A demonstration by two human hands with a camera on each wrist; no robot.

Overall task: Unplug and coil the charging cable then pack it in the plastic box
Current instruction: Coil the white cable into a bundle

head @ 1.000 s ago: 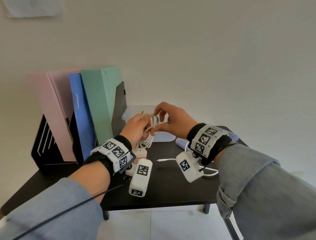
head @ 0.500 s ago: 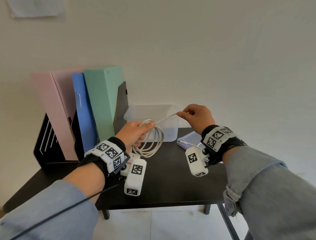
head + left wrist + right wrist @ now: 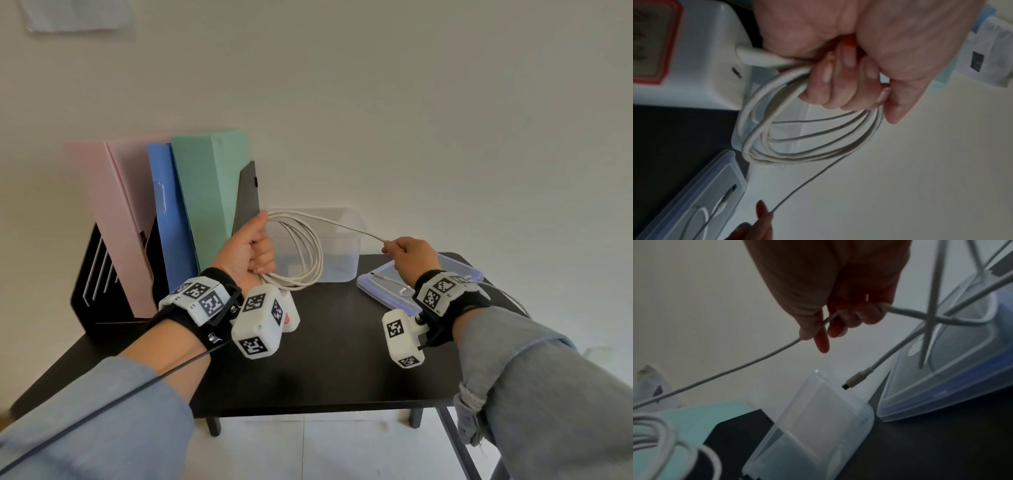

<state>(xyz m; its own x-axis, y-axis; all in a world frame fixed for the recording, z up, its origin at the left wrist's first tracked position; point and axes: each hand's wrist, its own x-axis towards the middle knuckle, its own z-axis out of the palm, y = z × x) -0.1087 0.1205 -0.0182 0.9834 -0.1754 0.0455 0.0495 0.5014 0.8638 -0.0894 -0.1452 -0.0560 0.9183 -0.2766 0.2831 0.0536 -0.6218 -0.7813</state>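
Observation:
My left hand [image 3: 260, 253] grips a coil of white charging cable [image 3: 308, 257] in its fist, held up in front of the clear plastic box [image 3: 346, 240]. One plug end [image 3: 756, 58] sticks out of the fist [image 3: 838, 84] beside a white charger block [image 3: 705, 56]. A single strand [image 3: 735, 368] runs taut from the coil to my right hand [image 3: 392, 245], which pinches it. Past the right hand [image 3: 824, 327] the cable loops down, and its free connector [image 3: 855, 379] hangs over the box lid [image 3: 951, 369]. The box [image 3: 813, 426] stands open.
The lid [image 3: 380, 287] lies flat on the black table [image 3: 325, 359], right of the box. Pink, blue and green folders [image 3: 205, 205] stand in a black rack at the back left. The white charger block [image 3: 291, 313] sits below my left hand.
My hands have drawn apart. The right hand has pulled a strand out to the right, and the left hand has risen with the coil, whose loops now hang wider.

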